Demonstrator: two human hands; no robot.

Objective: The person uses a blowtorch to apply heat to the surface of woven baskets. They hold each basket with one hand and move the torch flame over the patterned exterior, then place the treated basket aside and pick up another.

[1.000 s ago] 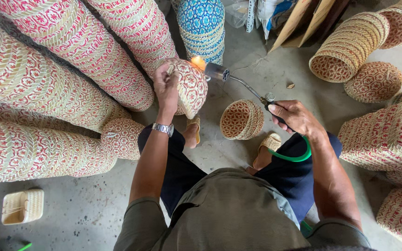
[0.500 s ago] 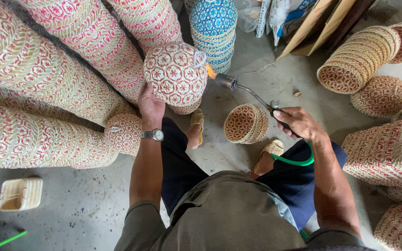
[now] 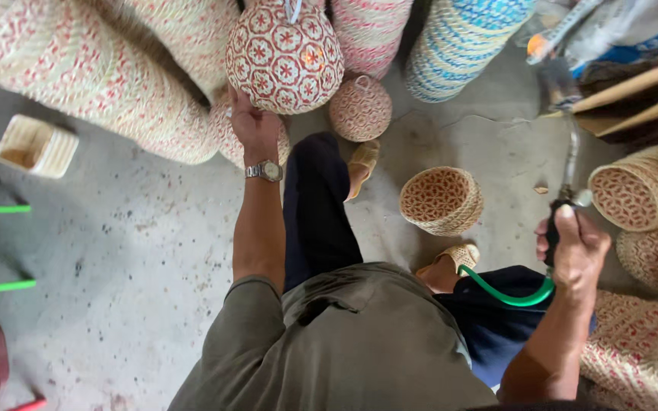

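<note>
Woven cane fills this head view, which looks straight down at a seated person on a grey concrete floor [image 3: 116, 251]. The left hand [image 3: 251, 125], with a metal wristwatch [image 3: 265, 171] on its wrist, is raised and closed around the lower edge of a round red-and-white patterned basket [image 3: 283, 57], holding it up in front of the stacks. A small orange glow shows on the basket's right side. The right hand [image 3: 573, 247] is wrapped tightly around the dark handle of a gas torch [image 3: 569, 164], whose thin metal pipe points up and away, well apart from the held basket; its tip is blurred. A green hose [image 3: 508, 293] curves from the handle across the person's dark trouser leg. Between the 2 hands, an open, light-coloured basket [image 3: 442, 199] sits on the floor, just beside a sandalled foot [image 3: 363, 164]. A smaller round basket [image 3: 359, 108] rests beyond that foot. Long stacks of red-patterned baskets [image 3: 93, 84] lie at upper left, and a blue stack [image 3: 462, 42] stands at the top.
</note>
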